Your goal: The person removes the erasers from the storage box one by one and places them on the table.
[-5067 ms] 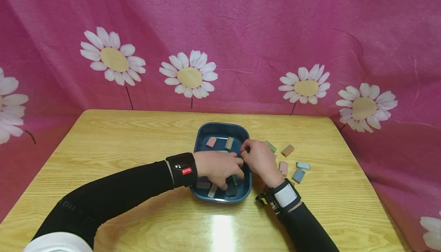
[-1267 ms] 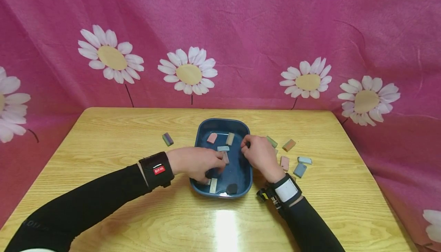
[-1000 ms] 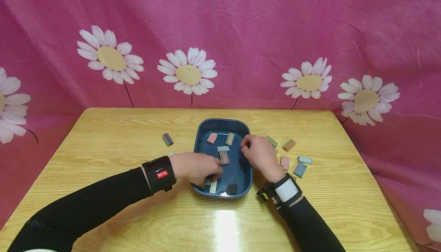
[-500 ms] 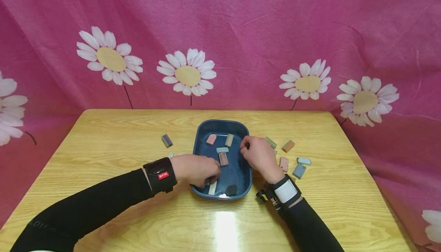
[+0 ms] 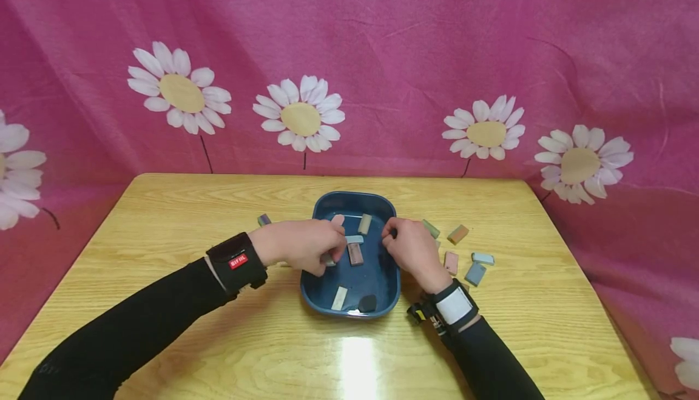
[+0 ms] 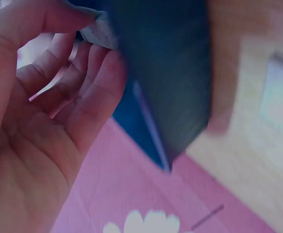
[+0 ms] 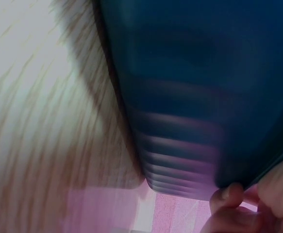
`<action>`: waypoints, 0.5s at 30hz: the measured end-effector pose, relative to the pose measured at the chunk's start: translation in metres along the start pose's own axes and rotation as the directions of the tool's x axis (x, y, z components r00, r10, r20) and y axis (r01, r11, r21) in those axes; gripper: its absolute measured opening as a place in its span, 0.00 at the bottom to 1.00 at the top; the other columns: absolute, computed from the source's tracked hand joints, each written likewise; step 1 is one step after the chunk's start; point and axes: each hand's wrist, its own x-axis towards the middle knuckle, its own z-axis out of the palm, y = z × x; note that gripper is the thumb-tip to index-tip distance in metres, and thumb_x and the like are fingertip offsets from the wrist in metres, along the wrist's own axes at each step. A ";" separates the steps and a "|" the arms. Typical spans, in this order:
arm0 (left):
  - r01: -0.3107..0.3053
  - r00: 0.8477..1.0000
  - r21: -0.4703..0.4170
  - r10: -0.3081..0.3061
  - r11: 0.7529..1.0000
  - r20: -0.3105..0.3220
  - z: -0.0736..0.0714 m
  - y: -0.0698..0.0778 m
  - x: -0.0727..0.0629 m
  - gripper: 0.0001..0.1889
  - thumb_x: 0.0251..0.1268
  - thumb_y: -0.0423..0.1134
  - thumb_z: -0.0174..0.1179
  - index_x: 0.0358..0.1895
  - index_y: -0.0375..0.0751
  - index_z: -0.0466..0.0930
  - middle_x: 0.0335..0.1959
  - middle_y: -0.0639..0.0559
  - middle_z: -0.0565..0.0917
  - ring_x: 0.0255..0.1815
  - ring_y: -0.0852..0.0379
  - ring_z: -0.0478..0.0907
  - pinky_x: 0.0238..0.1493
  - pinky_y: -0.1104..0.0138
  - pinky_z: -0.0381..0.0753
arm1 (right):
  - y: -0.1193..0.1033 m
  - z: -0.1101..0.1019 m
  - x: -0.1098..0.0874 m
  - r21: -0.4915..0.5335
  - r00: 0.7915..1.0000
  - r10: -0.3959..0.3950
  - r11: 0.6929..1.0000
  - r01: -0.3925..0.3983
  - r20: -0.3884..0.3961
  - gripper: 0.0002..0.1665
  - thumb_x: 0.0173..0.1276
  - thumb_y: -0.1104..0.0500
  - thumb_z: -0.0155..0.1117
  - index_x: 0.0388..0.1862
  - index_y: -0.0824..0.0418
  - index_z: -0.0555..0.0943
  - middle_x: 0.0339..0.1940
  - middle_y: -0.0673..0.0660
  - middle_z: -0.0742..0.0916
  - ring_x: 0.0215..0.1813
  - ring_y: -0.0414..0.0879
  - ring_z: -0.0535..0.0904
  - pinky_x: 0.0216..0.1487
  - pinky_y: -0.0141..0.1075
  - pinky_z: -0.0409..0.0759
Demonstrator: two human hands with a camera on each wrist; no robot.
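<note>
My left hand [image 5: 308, 245] had a pale grey block [image 6: 100, 31] pinched, thumb against fingers, at the left side of the blue tray [image 5: 377, 272]. My right hand [image 5: 411, 248] gripped the tray's right rim, fingers curled. Inside: brownish-pink block [image 5: 355, 255] just beside a light blue block [image 5: 355, 240]; cream block [image 5: 340, 298] and dark piece [image 5: 368, 303] near the front wall. Orange block [image 5: 458, 233] lay right of the tray, on the wooden table [image 5: 218, 206].
</note>
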 end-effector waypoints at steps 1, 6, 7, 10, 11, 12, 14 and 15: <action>0.018 1.000 -0.002 -0.018 1.000 -0.016 -0.003 -0.002 -0.003 0.10 0.53 0.31 0.69 0.33 0.47 0.78 0.33 0.57 0.73 0.38 0.59 0.76 0.35 0.71 0.74 | 0.000 0.000 0.000 0.000 1.000 0.001 1.000 -0.001 0.001 0.04 0.65 0.59 0.62 0.31 0.54 0.83 0.26 0.51 0.82 0.25 0.45 0.75 0.23 0.36 0.71; 0.058 0.995 -0.023 -0.060 0.998 -0.074 -0.012 -0.017 -0.016 0.09 0.52 0.28 0.65 0.31 0.45 0.77 0.33 0.54 0.72 0.32 0.59 0.71 0.34 0.68 0.73 | 0.001 0.002 -0.001 -0.004 1.000 -0.004 1.000 0.004 0.000 0.04 0.65 0.59 0.62 0.31 0.53 0.83 0.26 0.51 0.82 0.25 0.45 0.75 0.23 0.36 0.71; 0.064 0.994 -0.026 -0.066 0.998 -0.085 -0.012 -0.022 -0.018 0.09 0.51 0.28 0.64 0.31 0.46 0.77 0.32 0.54 0.72 0.32 0.59 0.71 0.34 0.68 0.73 | 0.001 0.002 -0.001 -0.004 1.000 -0.003 1.000 0.003 0.001 0.04 0.65 0.59 0.62 0.31 0.53 0.83 0.26 0.51 0.82 0.25 0.45 0.75 0.23 0.36 0.71; 0.079 0.989 -0.062 -0.086 0.995 -0.117 -0.012 -0.038 -0.022 0.09 0.50 0.27 0.63 0.31 0.44 0.77 0.32 0.53 0.73 0.32 0.58 0.72 0.34 0.67 0.74 | 0.001 0.001 0.000 -0.002 1.000 0.001 1.000 -0.001 0.003 0.04 0.65 0.59 0.61 0.31 0.53 0.82 0.25 0.51 0.82 0.25 0.45 0.75 0.23 0.36 0.71; 0.086 0.987 -0.077 -0.095 0.993 -0.129 -0.011 -0.044 -0.023 0.09 0.50 0.27 0.63 0.31 0.44 0.77 0.32 0.53 0.74 0.33 0.57 0.72 0.34 0.67 0.74 | 0.001 0.001 0.000 -0.002 1.000 0.002 1.000 -0.002 0.002 0.04 0.65 0.59 0.61 0.30 0.53 0.82 0.25 0.51 0.82 0.25 0.45 0.75 0.23 0.36 0.71; 0.093 0.985 -0.090 -0.105 0.992 -0.139 -0.010 -0.050 -0.024 0.09 0.49 0.27 0.63 0.31 0.44 0.77 0.32 0.53 0.74 0.33 0.57 0.72 0.35 0.66 0.74 | 0.001 0.001 0.000 -0.002 1.000 0.003 1.000 -0.003 0.002 0.04 0.65 0.59 0.61 0.30 0.53 0.82 0.25 0.51 0.81 0.25 0.45 0.75 0.23 0.36 0.70; 0.106 0.980 -0.109 -0.122 0.988 -0.159 -0.007 -0.061 -0.025 0.08 0.49 0.29 0.65 0.31 0.42 0.77 0.31 0.52 0.74 0.32 0.56 0.73 0.36 0.65 0.74 | 0.001 0.000 0.000 -0.002 1.000 0.003 1.000 -0.003 0.002 0.04 0.65 0.60 0.61 0.30 0.54 0.82 0.25 0.51 0.81 0.25 0.45 0.75 0.22 0.36 0.70; 0.116 0.976 -0.121 -0.135 0.986 -0.168 -0.006 -0.067 -0.026 0.08 0.50 0.30 0.67 0.31 0.42 0.77 0.30 0.51 0.74 0.32 0.56 0.73 0.36 0.65 0.73 | 0.001 0.001 0.000 -0.001 1.000 0.003 1.000 -0.003 0.003 0.04 0.65 0.59 0.61 0.30 0.54 0.82 0.25 0.51 0.81 0.25 0.45 0.75 0.22 0.36 0.70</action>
